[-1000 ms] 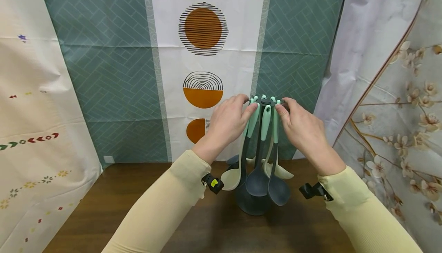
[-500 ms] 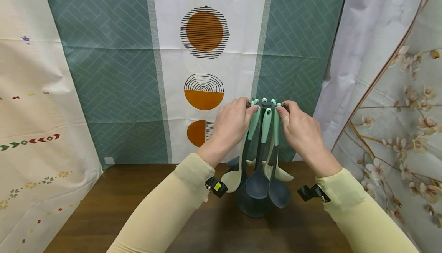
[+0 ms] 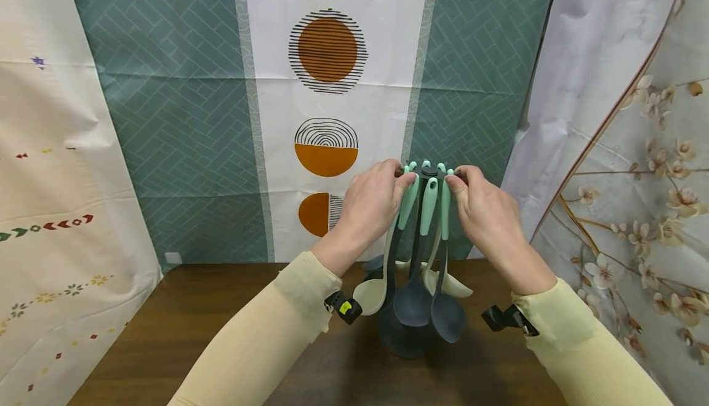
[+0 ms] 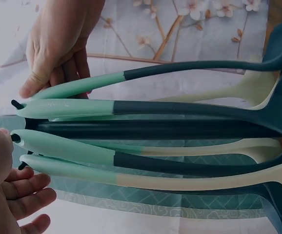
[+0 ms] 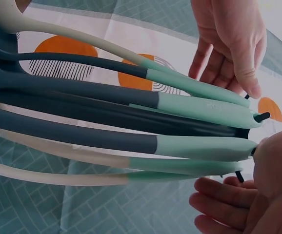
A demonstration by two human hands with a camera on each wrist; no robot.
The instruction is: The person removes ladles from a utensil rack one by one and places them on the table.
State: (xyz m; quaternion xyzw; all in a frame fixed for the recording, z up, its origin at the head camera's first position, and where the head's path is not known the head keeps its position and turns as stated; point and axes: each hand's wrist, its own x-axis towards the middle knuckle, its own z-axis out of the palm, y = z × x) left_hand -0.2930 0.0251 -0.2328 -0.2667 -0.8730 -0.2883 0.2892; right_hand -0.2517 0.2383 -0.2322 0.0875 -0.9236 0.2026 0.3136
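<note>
- Presently find a dark utensil rack (image 4: 151, 129) upright on a brown table (image 3: 183, 307), its top between both hands and its round base (image 3: 407, 341) at six o'clock from the grip, as seen in the head view.
- Record the left hand (image 3: 368, 200) at nine o'clock from the black cap (image 3: 429, 171), thumb and forefinger pinching the rack's upper edge.
- Record the right hand (image 3: 490, 206) at three o'clock from the same cap, pinching the opposite edge in like manner.
- Cannot tell hook from handle end inside either pinch.
- Note mint handles (image 3: 428, 209) hung in a ring round the central pole, near the cap.
- List a cream spoon (image 3: 370, 297) at seven o'clock from the cap, a dark utensil head (image 3: 413, 301) at six, and a second dark head (image 3: 448, 318) slightly toward five.
- Note pale yellow sleeves (image 3: 271, 332) entering from seven and five o'clock.
- Note teal-and-white patterned cloth (image 3: 183, 147) behind the rack, toward twelve o'clock.
</note>
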